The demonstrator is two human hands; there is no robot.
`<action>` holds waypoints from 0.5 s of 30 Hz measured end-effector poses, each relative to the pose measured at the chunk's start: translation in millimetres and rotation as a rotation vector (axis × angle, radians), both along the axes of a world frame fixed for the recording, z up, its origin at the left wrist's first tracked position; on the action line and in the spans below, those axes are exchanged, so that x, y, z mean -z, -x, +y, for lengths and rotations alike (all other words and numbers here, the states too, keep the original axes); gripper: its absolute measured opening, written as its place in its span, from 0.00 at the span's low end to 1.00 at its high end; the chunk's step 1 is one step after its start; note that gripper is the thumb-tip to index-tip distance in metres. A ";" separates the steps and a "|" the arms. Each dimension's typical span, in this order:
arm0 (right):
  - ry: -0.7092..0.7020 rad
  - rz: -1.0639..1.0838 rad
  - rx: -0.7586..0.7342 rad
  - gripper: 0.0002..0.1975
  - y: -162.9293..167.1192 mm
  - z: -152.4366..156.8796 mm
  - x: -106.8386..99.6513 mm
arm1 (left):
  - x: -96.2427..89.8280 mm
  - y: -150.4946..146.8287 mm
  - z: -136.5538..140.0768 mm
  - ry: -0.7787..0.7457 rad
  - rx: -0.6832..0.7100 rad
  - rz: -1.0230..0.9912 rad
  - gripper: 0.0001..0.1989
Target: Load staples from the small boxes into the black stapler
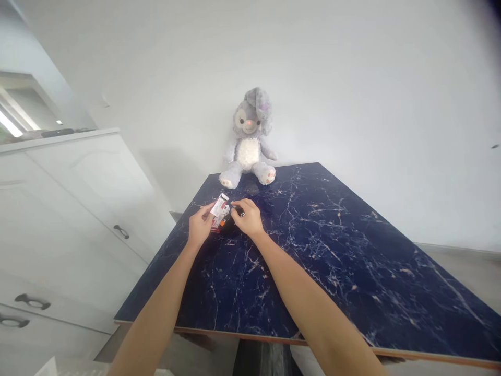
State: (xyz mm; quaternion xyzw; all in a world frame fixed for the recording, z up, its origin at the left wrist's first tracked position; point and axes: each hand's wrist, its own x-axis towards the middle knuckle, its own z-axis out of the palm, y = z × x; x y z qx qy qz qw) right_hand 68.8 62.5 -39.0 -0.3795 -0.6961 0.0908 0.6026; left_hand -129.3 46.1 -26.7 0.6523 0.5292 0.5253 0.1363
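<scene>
My left hand (201, 224) is closed round a small white and red cardboard box (219, 211), which tilts up and to the right with its top end toward the plush toy. Just to its right, my right hand (248, 216) pinches a small dark object (238, 210), mostly hidden by the fingers; its kind is too small to make out. Below the box, between the hands, shows a small patch of orange and black (223, 223). Both hands are over the left part of the dark blue marbled table (313, 250).
A grey plush toy (249, 154) with a white belly sits at the table's far edge, against the white wall (371, 104). To the left stands a white cabinet (70, 219) with dark handles. The table's front edge runs beneath my forearms.
</scene>
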 end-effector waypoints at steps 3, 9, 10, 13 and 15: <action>0.010 -0.004 0.009 0.12 -1.0 3.3 2.5 | -4.2 -6.3 -5.5 -0.018 -0.004 0.073 0.19; 0.013 -0.029 -0.004 0.14 -1.8 7.4 4.0 | -11.5 -12.4 -11.9 -0.053 -0.014 0.166 0.18; 0.028 -0.026 0.009 0.14 -2.3 7.6 3.7 | -12.6 -12.7 -12.4 -0.056 -0.009 0.175 0.18; 0.102 0.003 0.057 0.15 -4.5 7.8 2.7 | -14.1 -13.4 -13.2 -0.047 0.015 0.153 0.17; 0.146 0.038 0.077 0.15 -5.7 8.0 2.5 | -12.8 -13.7 -12.8 -0.034 0.037 0.146 0.16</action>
